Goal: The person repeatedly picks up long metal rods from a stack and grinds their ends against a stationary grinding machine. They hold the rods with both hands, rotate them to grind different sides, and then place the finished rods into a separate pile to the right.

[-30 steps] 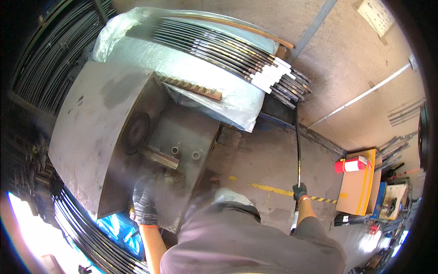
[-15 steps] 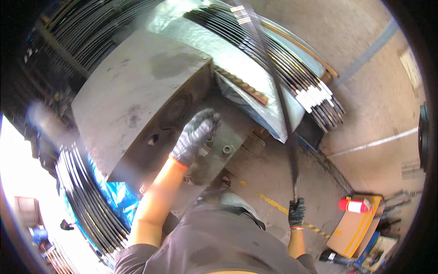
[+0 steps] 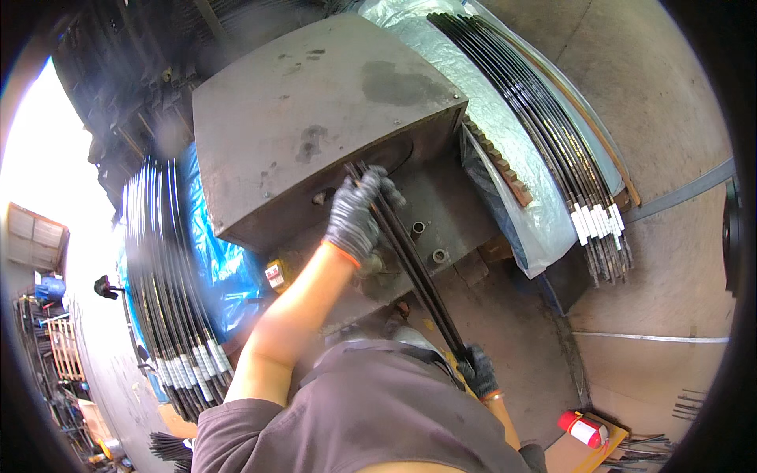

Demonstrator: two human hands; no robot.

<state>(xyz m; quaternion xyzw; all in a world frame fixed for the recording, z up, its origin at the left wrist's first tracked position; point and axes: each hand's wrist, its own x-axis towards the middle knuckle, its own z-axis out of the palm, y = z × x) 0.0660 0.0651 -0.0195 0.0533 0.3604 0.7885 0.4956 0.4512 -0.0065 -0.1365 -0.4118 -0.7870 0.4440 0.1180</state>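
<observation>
A long dark metal bar (image 3: 418, 272) slants across in front of me, from the grey metal machine housing (image 3: 307, 102) down toward my right side. My left hand (image 3: 355, 217), in a grey knit glove with an orange cuff, is closed around its upper part; a short end pokes out past the fingers, close to the housing's front face. Lower down, my right hand (image 3: 479, 372), in a similar dark glove, grips the bar's near end. Two short round metal tubes (image 3: 418, 229) stand on the machine's lower ledge beside the bar.
Rows of black rods (image 3: 536, 110) with white-wrapped ends lie on silvery sheeting to the right. More rods (image 3: 169, 276) rest beside blue plastic (image 3: 213, 244) on the left. A red fire extinguisher (image 3: 583, 430) lies on cardboard at lower right.
The bar has come down and left from its raised position on the right. My left hand, free of it before, now holds its upper part. The whole view has shifted.
</observation>
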